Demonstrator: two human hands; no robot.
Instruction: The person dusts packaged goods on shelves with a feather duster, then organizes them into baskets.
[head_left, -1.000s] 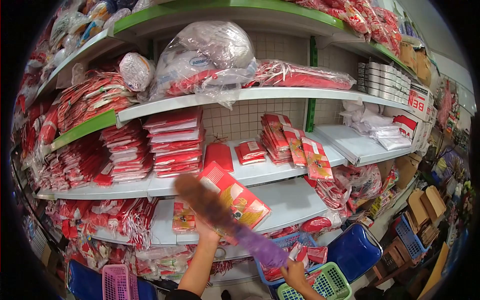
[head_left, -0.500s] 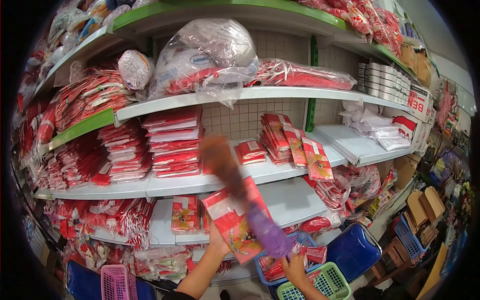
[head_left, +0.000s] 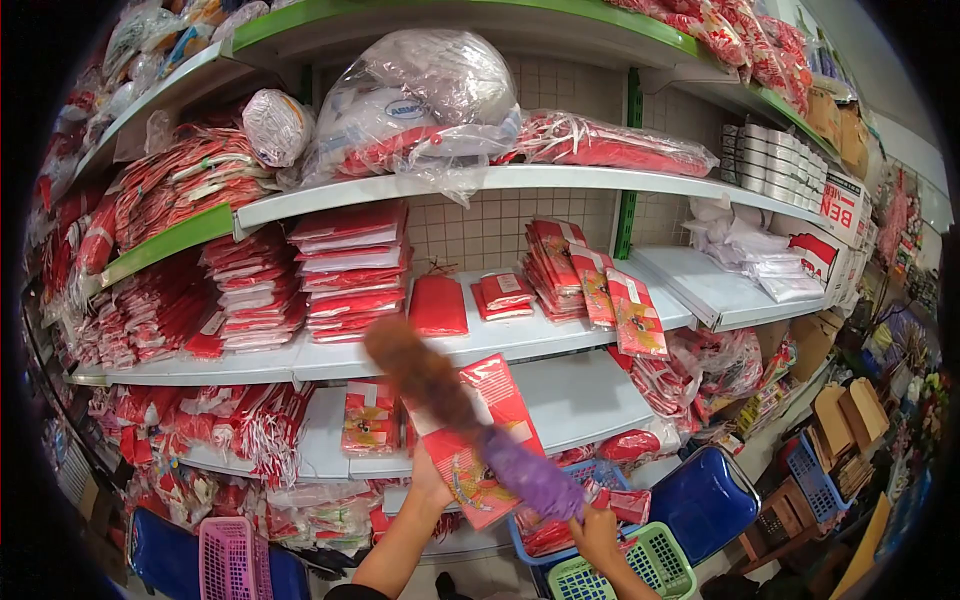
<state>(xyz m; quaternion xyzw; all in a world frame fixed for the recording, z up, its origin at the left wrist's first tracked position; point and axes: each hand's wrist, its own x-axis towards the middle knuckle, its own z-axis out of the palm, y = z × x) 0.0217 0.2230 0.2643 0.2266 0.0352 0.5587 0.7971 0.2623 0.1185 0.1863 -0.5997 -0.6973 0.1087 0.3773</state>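
Observation:
My left hand (head_left: pixel 430 487) grips a flat red plastic-wrapped packet (head_left: pixel 452 455) by its lower left side and holds it tilted in front of the shelves. The packet has a printed picture near its lower end. In my right hand (head_left: pixel 598 537) is the handle end of a feather duster (head_left: pixel 527 472), purple near the hand and brown at the far end. Its feathers are blurred and cross in front of the packet, hiding part of it. Just beyond the brown tip is the middle shelf (head_left: pixel 345 368), carrying a red packet (head_left: pixel 438 306) and a tall stack of red packets (head_left: pixel 352 275).
More printed packets (head_left: pixel 637 315) lean on the middle shelf's right side. A lower shelf (head_left: pixel 575 405) juts out beneath. By my right hand are a blue basket (head_left: pixel 522 540) of red packets, a green basket (head_left: pixel 660 560) and a blue stool (head_left: pixel 705 500). A pink basket (head_left: pixel 228 560) stands lower left.
The duster's brown end has swung left and down, uncovering the red packet on the middle shelf. The packet in my left hand stays almost where it was.

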